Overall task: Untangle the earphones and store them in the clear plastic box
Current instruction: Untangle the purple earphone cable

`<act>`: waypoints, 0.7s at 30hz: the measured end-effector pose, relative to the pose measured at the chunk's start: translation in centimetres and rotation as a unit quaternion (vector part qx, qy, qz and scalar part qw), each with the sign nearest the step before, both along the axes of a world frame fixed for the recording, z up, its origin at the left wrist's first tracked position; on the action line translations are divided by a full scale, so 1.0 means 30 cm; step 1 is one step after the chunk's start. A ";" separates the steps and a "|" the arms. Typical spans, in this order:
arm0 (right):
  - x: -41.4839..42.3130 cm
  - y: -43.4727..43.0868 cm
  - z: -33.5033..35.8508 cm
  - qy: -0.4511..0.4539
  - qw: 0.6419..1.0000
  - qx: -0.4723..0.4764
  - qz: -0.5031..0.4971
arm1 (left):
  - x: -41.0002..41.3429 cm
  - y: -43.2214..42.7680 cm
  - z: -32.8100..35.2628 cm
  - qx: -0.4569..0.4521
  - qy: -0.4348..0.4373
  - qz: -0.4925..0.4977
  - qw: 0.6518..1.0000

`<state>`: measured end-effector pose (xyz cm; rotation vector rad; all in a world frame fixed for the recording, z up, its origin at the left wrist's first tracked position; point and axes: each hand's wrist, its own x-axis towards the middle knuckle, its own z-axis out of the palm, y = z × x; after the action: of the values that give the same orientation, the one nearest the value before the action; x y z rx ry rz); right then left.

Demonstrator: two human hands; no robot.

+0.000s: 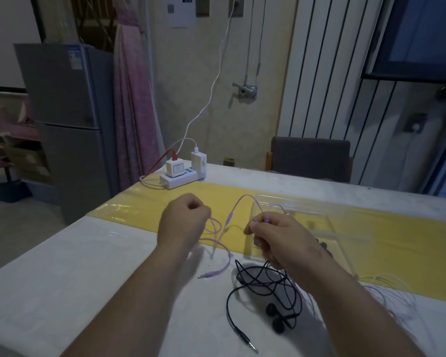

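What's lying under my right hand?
Tangled black earphones on the table, beneath the right hand pinching purple earphones. The forearm covers part of the black cable.

Pretty dim shot overall, with a greyish-blue cast, and it's kinda soft and grainy. The only daylight seems to come from the dusky blue window top right. Shadows are weak: a fuzzy one on the tabletop beside the left hand, another under the black earphones. There are pale glare streaks on the shiny yellow strip. The left hand's a bit motion-blurred. Wide-angle bend tilts the fridge near the edge. The clear plastic box barely shows, just faint edge highlights.
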<state>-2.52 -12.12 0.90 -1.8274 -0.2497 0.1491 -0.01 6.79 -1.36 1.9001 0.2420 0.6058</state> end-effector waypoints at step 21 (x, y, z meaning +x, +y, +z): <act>0.003 0.020 0.001 -0.037 0.997 0.015 -0.059 | -0.007 -0.030 -0.044 0.389 0.143 -0.147 0.898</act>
<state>-2.44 -11.53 0.92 -1.8140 -0.1940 -0.0051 -0.23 5.90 -2.67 2.7387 -0.1361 0.2116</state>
